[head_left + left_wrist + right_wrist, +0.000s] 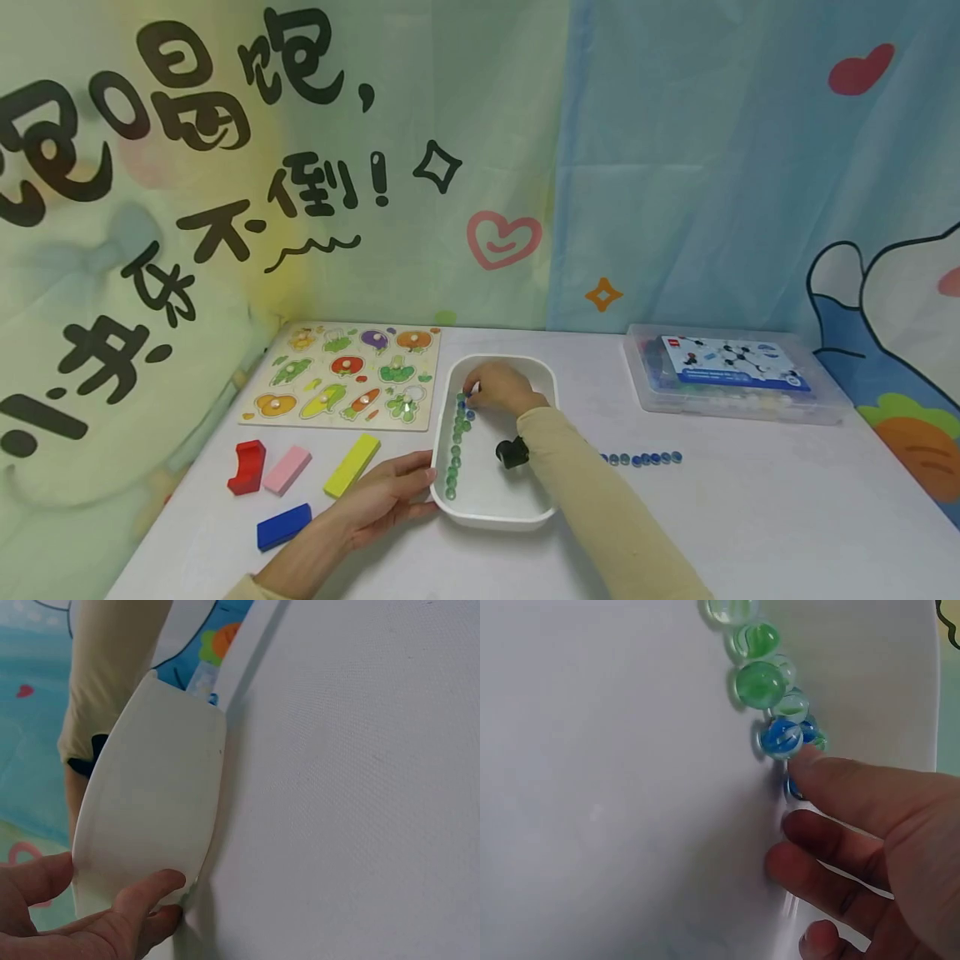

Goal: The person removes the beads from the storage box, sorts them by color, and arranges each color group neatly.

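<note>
A white rectangular plastic tub (517, 523) stands on the table. Along its left inner wall runs a line of green glass marbles (453, 467), with blue ones (782, 738) toward the far end. My left hand (390, 493) grips the tub's near left side, thumb at the rim and fingers against the outer wall (154, 787). Inside the far left part, my right hand (501, 388) pinches a blue marble (795, 789) between thumb and index finger, beside the line; the fingers partly hide it. Right of the tub lies a row of blue marbles (652, 459), its left end hidden by the right sleeve.
A wooden vegetable puzzle board (341, 375) lies at the back left. Nearer are red (247, 467), pink (287, 471), yellow (352, 465) and blue (283, 527) blocks. A clear plastic case (735, 400) lies at the back right, before a printed curtain (675, 208).
</note>
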Demonstrator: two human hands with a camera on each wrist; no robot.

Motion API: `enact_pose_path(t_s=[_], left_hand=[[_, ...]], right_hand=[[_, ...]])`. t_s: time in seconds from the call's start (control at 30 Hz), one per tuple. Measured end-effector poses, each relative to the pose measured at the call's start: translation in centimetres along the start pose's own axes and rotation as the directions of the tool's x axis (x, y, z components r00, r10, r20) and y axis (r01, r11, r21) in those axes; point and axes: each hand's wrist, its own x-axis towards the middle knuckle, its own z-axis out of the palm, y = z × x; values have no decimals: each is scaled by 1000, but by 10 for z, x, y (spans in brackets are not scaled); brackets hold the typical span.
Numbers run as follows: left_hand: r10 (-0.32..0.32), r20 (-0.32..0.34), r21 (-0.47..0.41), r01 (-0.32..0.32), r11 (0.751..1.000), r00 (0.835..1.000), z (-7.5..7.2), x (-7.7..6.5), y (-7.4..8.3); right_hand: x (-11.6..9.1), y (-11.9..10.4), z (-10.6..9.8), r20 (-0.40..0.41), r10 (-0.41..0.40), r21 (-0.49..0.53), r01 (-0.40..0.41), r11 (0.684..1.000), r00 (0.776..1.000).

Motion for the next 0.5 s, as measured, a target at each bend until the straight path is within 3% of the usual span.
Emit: enact_pose_path(t_s=[0.33, 0.5], left_hand=[[7, -12, 5, -7, 1000, 1000, 1, -1, 0], [10, -11, 6, -10, 1000, 1000, 1, -1, 0]], right_hand=[[1, -1, 1, 11, 32, -18, -32, 999, 999], [-2, -2, -9, 8, 6, -49, -6, 999, 1000]])
